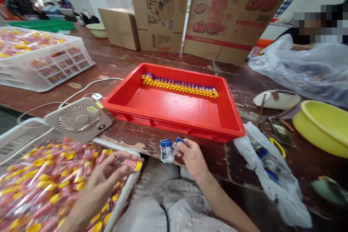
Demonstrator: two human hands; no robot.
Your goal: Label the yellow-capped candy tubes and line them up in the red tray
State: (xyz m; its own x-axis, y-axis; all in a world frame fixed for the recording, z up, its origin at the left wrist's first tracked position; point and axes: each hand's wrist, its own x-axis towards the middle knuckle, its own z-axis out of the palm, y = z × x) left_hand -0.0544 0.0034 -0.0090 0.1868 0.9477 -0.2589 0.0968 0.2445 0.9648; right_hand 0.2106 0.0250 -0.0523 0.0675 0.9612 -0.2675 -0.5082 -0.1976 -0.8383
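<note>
My left hand (104,175) is closed around a small clear tube (131,164) with pink contents and a yellow cap, above the near rim of a white crate (130,152). That crate is full of similar yellow-capped tubes. At the table's front edge, my right hand (193,156) pinches a small blue-topped packet (178,143). Beside its fingertips, several blue-and-clear packets (166,151) are bunched together; whether they are held or lying there I cannot tell. Beyond both hands is a red tray (174,107), with yellow-ended tubes (179,85) in rows along its far side.
A small fan (81,117) with a white cable stands at the left crate's far edge. Another white crate (67,63) of tubes is behind it. To the right are a plastic bag (274,177), a yellow basin (323,130) and a white pouch (277,99). Cardboard boxes (217,18) stand behind.
</note>
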